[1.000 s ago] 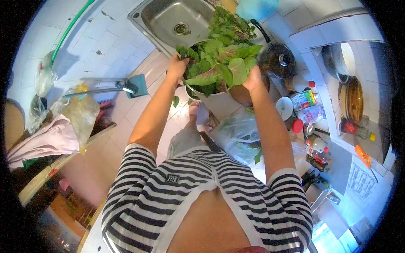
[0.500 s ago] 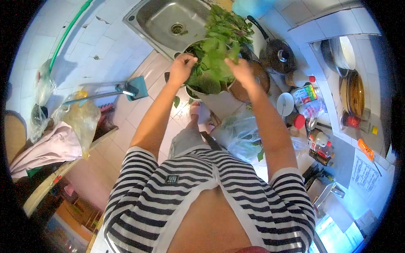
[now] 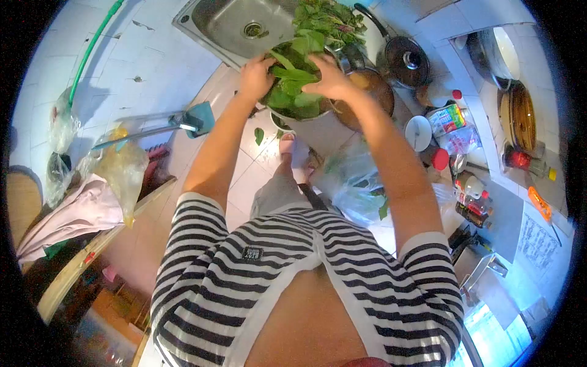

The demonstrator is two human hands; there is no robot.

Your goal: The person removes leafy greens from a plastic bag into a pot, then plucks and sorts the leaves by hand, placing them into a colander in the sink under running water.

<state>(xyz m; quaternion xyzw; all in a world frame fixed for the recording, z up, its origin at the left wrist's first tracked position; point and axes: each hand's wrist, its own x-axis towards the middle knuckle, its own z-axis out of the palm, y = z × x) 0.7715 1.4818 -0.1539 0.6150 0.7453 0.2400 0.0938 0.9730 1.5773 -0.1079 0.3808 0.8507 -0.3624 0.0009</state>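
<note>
Here, the leaves (image 3: 293, 74) lie between our left hand (image 3: 255, 78) and right hand (image 3: 333, 79), close to both, heaped lengthwise away from us in the pot (image 3: 295, 118). Our fingers curve in from either side; whether they grip, we cannot tell.
</note>
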